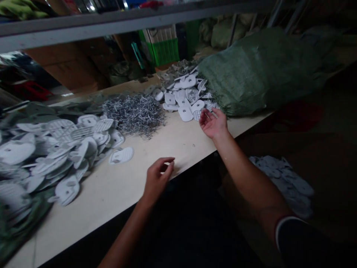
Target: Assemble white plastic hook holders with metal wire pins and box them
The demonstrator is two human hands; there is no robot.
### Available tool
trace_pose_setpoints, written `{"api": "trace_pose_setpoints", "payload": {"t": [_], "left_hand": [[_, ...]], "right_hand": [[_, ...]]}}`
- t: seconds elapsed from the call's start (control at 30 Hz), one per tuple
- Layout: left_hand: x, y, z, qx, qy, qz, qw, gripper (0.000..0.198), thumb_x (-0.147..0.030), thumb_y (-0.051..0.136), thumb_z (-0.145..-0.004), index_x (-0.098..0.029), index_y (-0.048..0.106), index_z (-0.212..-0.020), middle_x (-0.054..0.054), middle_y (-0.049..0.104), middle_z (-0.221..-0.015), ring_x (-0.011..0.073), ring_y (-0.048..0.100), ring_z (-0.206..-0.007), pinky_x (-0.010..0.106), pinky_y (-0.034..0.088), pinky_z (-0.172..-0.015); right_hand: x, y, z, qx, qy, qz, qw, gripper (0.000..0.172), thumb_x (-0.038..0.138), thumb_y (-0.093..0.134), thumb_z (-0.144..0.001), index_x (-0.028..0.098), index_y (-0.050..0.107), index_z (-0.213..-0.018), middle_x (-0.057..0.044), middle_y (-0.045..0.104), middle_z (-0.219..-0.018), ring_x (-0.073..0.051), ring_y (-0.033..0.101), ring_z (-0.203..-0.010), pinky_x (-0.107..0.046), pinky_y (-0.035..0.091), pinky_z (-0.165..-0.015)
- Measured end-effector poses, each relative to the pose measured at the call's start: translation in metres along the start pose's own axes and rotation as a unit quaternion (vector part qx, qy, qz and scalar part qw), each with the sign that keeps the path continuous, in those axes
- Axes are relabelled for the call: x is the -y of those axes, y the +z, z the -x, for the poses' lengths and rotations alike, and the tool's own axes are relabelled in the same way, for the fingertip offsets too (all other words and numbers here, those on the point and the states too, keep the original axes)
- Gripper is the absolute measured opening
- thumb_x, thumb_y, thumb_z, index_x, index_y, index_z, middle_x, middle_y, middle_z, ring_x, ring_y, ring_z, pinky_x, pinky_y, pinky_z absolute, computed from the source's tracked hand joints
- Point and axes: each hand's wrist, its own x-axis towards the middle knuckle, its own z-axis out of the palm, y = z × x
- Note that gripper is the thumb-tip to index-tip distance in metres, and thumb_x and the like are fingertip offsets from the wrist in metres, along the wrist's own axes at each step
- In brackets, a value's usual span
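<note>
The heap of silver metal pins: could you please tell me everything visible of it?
The heap of thin, silver-grey metal pins is a loose, tangled mound, pieces pointing every way, some straggling at its near edge. It rests on the pale, smooth tabletop between a large pile of flat white plastic-looking pieces and a smaller pile.

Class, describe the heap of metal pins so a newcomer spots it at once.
On the pale worktop, look between the big heap of white pieces and the smaller white heap by the green sack. There lies the heap of metal pins, spiky and silvery, unlike its neighbours' flat white pieces.
</note>
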Motion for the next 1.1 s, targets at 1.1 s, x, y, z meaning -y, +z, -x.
{"api": "trace_pose_setpoints", "payload": {"t": [1.1], "left_hand": [[-0.077, 0.083, 0.014, 0.009, -0.027, 0.202, 0.979, 0.035, -0.051, 0.079, -0.093, -0.018, 0.07, -0.091, 0.0, 0.07, -0.074, 0.012, 0.064, -0.057, 0.024, 0.049, -0.057]], "right_hand": [[-0.025, 0.001, 0.059, 0.119, 0.116, -0.156, 0.974, 0.024, 0.035, 0.056, -0.107, 0.016, 0.069, -0.111, -0.006, 0.078, -0.081, -0.015, 0.072, -0.064, -0.024, 0.063, -0.057]]}}
